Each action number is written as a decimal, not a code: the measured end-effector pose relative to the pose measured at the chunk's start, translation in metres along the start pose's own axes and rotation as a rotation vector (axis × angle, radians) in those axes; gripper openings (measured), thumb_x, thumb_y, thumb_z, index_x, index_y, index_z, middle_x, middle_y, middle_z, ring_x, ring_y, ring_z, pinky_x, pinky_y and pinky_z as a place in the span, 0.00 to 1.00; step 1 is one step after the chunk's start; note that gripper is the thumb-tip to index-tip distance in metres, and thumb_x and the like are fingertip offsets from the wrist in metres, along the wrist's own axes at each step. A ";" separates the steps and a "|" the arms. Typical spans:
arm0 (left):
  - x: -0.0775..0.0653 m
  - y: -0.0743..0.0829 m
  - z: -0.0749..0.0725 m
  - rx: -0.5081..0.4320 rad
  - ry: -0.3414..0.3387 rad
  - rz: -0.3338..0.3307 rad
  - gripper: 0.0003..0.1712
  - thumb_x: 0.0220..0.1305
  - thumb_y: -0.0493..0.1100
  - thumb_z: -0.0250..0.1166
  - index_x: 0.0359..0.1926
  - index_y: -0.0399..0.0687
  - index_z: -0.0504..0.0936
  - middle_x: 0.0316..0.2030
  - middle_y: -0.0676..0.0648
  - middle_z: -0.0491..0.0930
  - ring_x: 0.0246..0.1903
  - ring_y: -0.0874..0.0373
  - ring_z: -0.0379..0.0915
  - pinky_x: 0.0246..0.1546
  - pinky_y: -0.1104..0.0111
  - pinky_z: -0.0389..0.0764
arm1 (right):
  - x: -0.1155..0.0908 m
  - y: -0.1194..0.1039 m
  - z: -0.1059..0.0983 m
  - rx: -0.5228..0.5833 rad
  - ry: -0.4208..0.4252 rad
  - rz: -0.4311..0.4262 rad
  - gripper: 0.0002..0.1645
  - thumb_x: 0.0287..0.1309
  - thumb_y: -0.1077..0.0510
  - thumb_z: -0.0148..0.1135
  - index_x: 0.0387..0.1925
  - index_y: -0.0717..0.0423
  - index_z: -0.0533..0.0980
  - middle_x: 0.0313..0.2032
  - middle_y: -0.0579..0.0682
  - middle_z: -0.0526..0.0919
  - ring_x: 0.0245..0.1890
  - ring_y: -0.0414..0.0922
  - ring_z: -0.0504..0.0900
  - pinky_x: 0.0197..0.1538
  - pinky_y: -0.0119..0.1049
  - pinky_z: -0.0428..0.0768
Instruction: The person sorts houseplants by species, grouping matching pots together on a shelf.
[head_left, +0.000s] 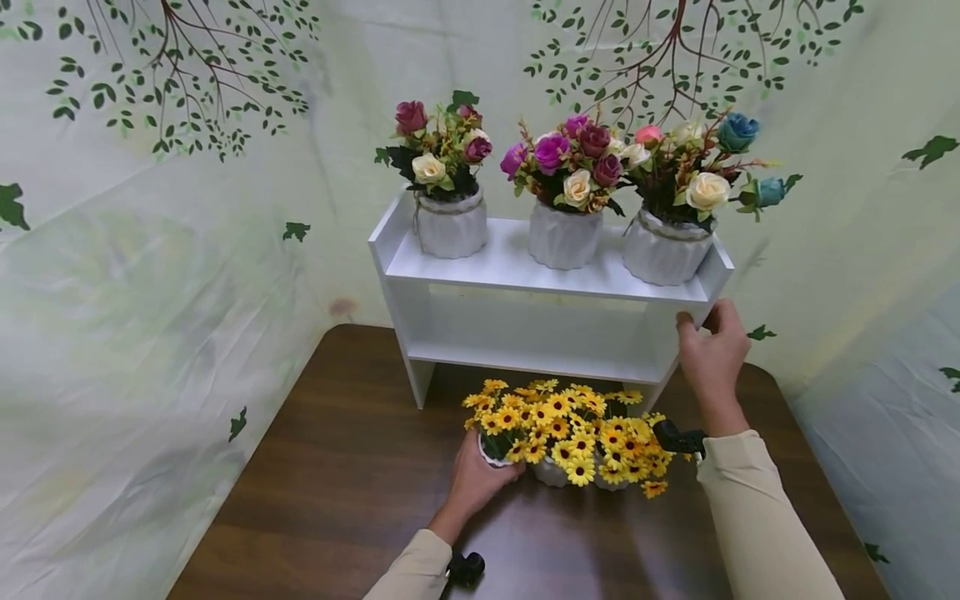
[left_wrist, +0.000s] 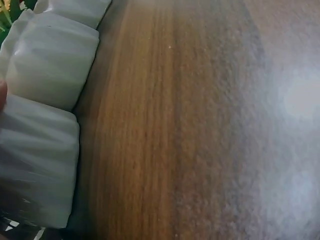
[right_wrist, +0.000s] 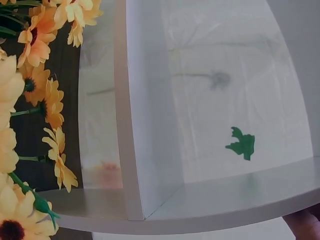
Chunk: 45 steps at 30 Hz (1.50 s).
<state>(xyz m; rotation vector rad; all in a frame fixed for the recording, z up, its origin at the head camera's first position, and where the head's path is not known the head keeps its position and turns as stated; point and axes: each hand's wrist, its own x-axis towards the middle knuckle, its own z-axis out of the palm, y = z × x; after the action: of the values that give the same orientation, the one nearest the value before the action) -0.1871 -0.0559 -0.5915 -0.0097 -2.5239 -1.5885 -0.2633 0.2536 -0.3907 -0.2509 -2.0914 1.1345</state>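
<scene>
My left hand (head_left: 476,479) grips the leftmost of several white ribbed pots (head_left: 551,473) of yellow daisy-like flowers (head_left: 573,425). They stand in a row on the table before the shelf. In the left wrist view, a fingertip shows at the side of the nearest pot (left_wrist: 37,165). My right hand (head_left: 712,350) pinches the right side panel of the white two-tier shelf (head_left: 510,254), thumb at its front edge. The right wrist view shows fingers (right_wrist: 305,225) at the panel's edge beside the shelf's middle compartment.
On the shelf's top tier stand three white pots with artificial roses: a left pot (head_left: 452,227), a middle pot (head_left: 566,237) and a right pot (head_left: 666,250). The brown wooden table (head_left: 330,467) reaches a leaf-printed fabric backdrop (head_left: 225,208) behind and at the sides.
</scene>
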 end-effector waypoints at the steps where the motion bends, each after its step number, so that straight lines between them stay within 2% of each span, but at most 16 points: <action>1: 0.000 -0.001 -0.001 0.004 -0.004 0.000 0.51 0.37 0.55 0.82 0.63 0.50 0.69 0.55 0.47 0.78 0.54 0.53 0.76 0.54 0.56 0.78 | 0.000 0.000 0.000 -0.004 0.001 -0.002 0.15 0.62 0.59 0.60 0.47 0.63 0.76 0.44 0.58 0.84 0.36 0.23 0.71 0.44 0.25 0.73; 4: -0.001 -0.001 -0.010 -0.005 0.010 -0.010 0.51 0.36 0.56 0.82 0.63 0.49 0.70 0.54 0.47 0.79 0.52 0.53 0.77 0.51 0.57 0.79 | 0.000 0.000 0.001 -0.006 -0.015 -0.005 0.16 0.62 0.58 0.60 0.49 0.62 0.76 0.45 0.58 0.84 0.37 0.25 0.71 0.45 0.27 0.73; 8: 0.000 0.005 -0.034 -0.020 0.072 -0.026 0.50 0.35 0.55 0.83 0.61 0.49 0.71 0.52 0.47 0.81 0.50 0.52 0.78 0.49 0.58 0.80 | -0.001 -0.001 0.001 -0.003 -0.025 0.010 0.17 0.63 0.57 0.59 0.50 0.62 0.76 0.46 0.58 0.84 0.38 0.26 0.72 0.44 0.25 0.72; 12: 0.002 0.022 -0.065 -0.011 0.110 -0.009 0.51 0.35 0.55 0.83 0.62 0.50 0.70 0.54 0.45 0.81 0.52 0.50 0.78 0.52 0.54 0.79 | -0.001 0.000 0.000 0.003 -0.002 0.016 0.15 0.62 0.58 0.59 0.48 0.62 0.76 0.44 0.58 0.84 0.36 0.24 0.71 0.42 0.21 0.69; 17: 0.008 0.051 -0.100 0.037 0.134 0.064 0.53 0.36 0.52 0.84 0.64 0.49 0.68 0.57 0.43 0.80 0.55 0.48 0.77 0.54 0.50 0.78 | 0.000 -0.001 0.000 0.018 0.002 0.001 0.14 0.62 0.59 0.59 0.47 0.63 0.76 0.43 0.60 0.84 0.35 0.21 0.70 0.41 0.19 0.69; 20: 0.016 0.072 -0.112 0.041 0.101 0.108 0.53 0.37 0.52 0.83 0.65 0.50 0.68 0.58 0.43 0.79 0.57 0.47 0.77 0.55 0.49 0.78 | 0.000 -0.002 -0.001 0.015 0.008 0.013 0.14 0.62 0.59 0.59 0.47 0.63 0.76 0.43 0.58 0.84 0.35 0.21 0.70 0.42 0.21 0.69; 24: 0.031 0.101 -0.118 0.030 0.013 0.153 0.53 0.39 0.52 0.83 0.67 0.53 0.66 0.60 0.46 0.77 0.58 0.48 0.76 0.55 0.49 0.78 | -0.002 -0.004 -0.003 0.007 0.009 0.029 0.15 0.62 0.59 0.59 0.48 0.62 0.77 0.44 0.57 0.85 0.35 0.22 0.71 0.42 0.21 0.70; 27: 0.043 0.117 -0.118 0.038 -0.018 0.179 0.52 0.40 0.53 0.82 0.66 0.53 0.66 0.58 0.46 0.78 0.56 0.48 0.77 0.53 0.50 0.80 | -0.004 -0.004 -0.003 0.006 0.000 0.027 0.16 0.61 0.58 0.60 0.48 0.63 0.77 0.45 0.59 0.85 0.35 0.23 0.71 0.41 0.20 0.70; 30: 0.053 0.132 -0.113 0.050 -0.040 0.204 0.51 0.40 0.53 0.82 0.66 0.54 0.67 0.57 0.47 0.78 0.54 0.49 0.78 0.51 0.52 0.81 | -0.004 -0.005 -0.004 0.007 0.014 0.036 0.15 0.61 0.58 0.60 0.47 0.63 0.78 0.45 0.58 0.86 0.35 0.23 0.71 0.42 0.24 0.73; 34: 0.065 0.149 -0.094 0.076 -0.077 0.233 0.50 0.41 0.56 0.81 0.65 0.54 0.68 0.55 0.49 0.78 0.53 0.50 0.78 0.50 0.54 0.81 | -0.002 -0.004 -0.006 0.000 0.041 0.038 0.15 0.62 0.58 0.60 0.47 0.63 0.78 0.45 0.58 0.86 0.37 0.26 0.73 0.48 0.35 0.79; 37: 0.073 0.159 -0.075 0.087 -0.095 0.251 0.50 0.42 0.59 0.80 0.65 0.53 0.68 0.54 0.48 0.78 0.52 0.51 0.78 0.49 0.55 0.81 | -0.001 -0.003 -0.006 -0.007 0.040 0.023 0.15 0.62 0.58 0.60 0.47 0.64 0.78 0.45 0.59 0.86 0.40 0.32 0.76 0.49 0.37 0.79; 40: 0.081 0.166 -0.056 0.083 -0.106 0.252 0.49 0.43 0.59 0.79 0.64 0.51 0.68 0.53 0.47 0.79 0.50 0.52 0.79 0.48 0.57 0.82 | -0.001 -0.002 -0.004 -0.008 0.031 0.019 0.15 0.62 0.58 0.61 0.47 0.64 0.78 0.45 0.59 0.86 0.39 0.33 0.76 0.45 0.27 0.75; 45: 0.091 0.173 -0.026 0.084 -0.111 0.264 0.46 0.44 0.58 0.78 0.63 0.51 0.70 0.51 0.48 0.80 0.48 0.53 0.79 0.48 0.59 0.81 | -0.002 -0.001 -0.003 -0.005 0.031 0.003 0.14 0.61 0.59 0.61 0.45 0.64 0.78 0.44 0.60 0.86 0.35 0.25 0.72 0.41 0.17 0.69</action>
<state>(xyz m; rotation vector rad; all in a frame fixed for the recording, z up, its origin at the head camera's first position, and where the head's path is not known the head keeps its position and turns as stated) -0.2580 -0.0109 -0.4132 -0.4135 -2.5412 -1.4144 -0.2594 0.2540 -0.3904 -0.2724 -2.0672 1.1204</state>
